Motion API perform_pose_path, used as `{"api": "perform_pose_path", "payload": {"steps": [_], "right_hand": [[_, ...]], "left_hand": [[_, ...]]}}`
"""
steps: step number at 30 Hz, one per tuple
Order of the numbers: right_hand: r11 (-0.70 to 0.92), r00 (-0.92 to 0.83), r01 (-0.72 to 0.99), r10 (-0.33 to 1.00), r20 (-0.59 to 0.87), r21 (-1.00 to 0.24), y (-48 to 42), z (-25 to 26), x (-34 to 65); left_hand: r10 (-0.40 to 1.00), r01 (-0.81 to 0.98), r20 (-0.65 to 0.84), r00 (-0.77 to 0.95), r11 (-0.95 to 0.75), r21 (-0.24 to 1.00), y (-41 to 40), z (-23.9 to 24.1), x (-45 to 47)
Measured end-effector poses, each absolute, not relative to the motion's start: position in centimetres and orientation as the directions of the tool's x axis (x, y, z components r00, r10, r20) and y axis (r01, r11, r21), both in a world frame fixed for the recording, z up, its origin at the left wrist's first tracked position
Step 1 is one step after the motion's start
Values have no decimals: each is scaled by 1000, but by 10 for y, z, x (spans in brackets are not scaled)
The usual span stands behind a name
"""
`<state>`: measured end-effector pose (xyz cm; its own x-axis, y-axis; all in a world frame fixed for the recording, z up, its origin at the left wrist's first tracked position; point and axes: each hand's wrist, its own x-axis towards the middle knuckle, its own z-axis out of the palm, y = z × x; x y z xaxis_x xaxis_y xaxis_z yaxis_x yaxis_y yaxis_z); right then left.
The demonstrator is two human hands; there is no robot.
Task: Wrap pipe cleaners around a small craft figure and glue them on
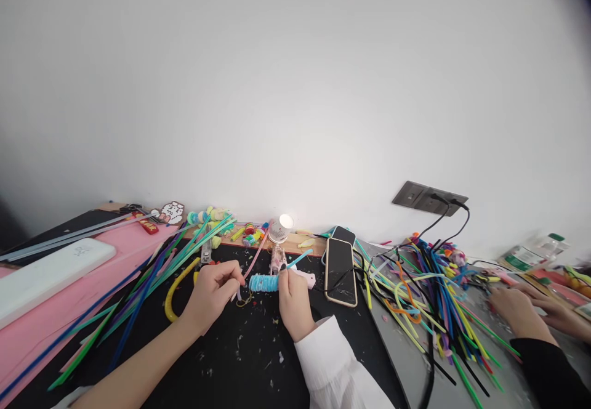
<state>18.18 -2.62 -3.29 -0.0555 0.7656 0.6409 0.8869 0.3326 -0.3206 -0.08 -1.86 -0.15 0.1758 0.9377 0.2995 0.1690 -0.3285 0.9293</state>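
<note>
My left hand (213,292) and my right hand (292,301) meet over a black mat (240,360). Between them lies a light-blue pipe cleaner coil (264,282) wound into a fuzzy cylinder. My left hand pinches its left end, where a pink pipe cleaner (255,255) rises up and back. My right hand grips the coil's right end, and a loose blue tail (300,257) sticks out past its fingers. A curved yellow pipe cleaner (178,286) lies just left of my left hand.
A fan of long coloured pipe cleaners (152,273) lies to the left beside a white box (46,273) on pink sheet. Two phones (340,262) lie right of my hands. A tangled pile of pipe cleaners (429,292) and another person's hands (526,310) are at right.
</note>
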Motion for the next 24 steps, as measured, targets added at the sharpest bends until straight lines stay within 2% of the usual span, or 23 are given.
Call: {"api": "perform_pose_path", "payload": {"steps": [7, 14, 24], "right_hand": [[343, -67, 883, 768, 637, -320, -25, -35, 182], [308, -13, 854, 818, 576, -418, -27, -30, 180], [307, -12, 873, 792, 611, -380, -25, -34, 183]], "left_hand": [[936, 89, 288, 202, -310, 946, -17, -4, -5], [896, -82, 344, 280, -334, 939, -12, -8, -6], [949, -76, 287, 130, -279, 957, -13, -3, -2]]}}
